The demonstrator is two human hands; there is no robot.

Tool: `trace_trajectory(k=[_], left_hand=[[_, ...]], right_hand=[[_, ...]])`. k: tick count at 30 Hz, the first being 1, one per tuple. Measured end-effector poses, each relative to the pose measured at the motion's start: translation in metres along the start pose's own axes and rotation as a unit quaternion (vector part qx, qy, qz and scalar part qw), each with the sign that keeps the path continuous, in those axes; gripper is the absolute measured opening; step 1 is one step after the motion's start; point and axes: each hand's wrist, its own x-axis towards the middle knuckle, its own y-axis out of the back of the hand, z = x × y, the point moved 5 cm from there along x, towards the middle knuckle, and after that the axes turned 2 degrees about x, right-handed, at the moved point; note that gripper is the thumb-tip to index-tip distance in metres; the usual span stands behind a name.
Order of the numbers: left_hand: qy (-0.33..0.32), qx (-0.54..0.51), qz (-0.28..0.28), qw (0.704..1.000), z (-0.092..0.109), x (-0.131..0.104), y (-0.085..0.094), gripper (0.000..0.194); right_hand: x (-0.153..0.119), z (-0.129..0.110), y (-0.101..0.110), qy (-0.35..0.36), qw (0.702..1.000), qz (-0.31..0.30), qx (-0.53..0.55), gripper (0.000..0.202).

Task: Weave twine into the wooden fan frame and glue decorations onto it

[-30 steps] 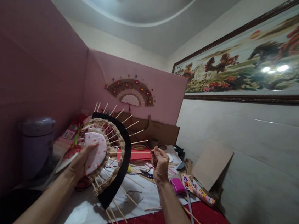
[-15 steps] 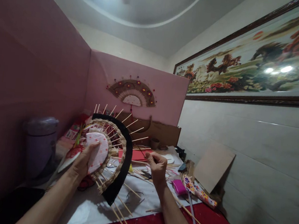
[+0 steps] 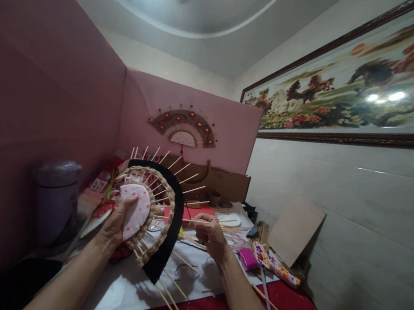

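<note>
My left hand (image 3: 114, 224) grips a half-round stick fan (image 3: 176, 216) by its inner white fabric piece (image 3: 138, 211) with red dots, thumb on top. The fan stands tilted, its thin wooden sticks pointing outward to the right. Braided tan bands and a wide black band run across the sticks. Just right of the black band, my right hand (image 3: 211, 235) is closed in a pinch on a thin black cord (image 3: 188, 211) that leads to the band. One stick's end lies at these fingers; whether they touch it I cannot tell.
A finished-looking fan (image 3: 183, 128) hangs on the pink panel ahead. On the white sheet (image 3: 114, 293) lie loose sticks, a red sheet and a magenta packet (image 3: 249, 259). A purple lidded container (image 3: 56, 203) stands left; a board (image 3: 296, 231) leans on the right wall.
My right hand has moved a little left, closer to the black band, with the cord still pinched. My left hand and the fan have barely shifted.
</note>
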Motion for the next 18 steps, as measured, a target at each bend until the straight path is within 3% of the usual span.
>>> trace_trajectory(k=[5,13,18], left_hand=[[-0.006,0.006,-0.018,1.0,-0.001,0.004,0.002,0.023],[0.003,-0.002,-0.002,1.0,-0.006,0.01,0.006,0.03],[0.027,-0.015,0.018,0.999,-0.005,0.007,0.003,0.034]], right_hand=[[0.0,0.0,0.0,-0.003,1.0,0.002,-0.01,0.016],[-0.004,-0.003,-0.006,0.008,0.999,0.001,-0.033,0.017],[-0.001,-0.009,0.005,0.03,0.994,0.05,-0.094,0.019]])
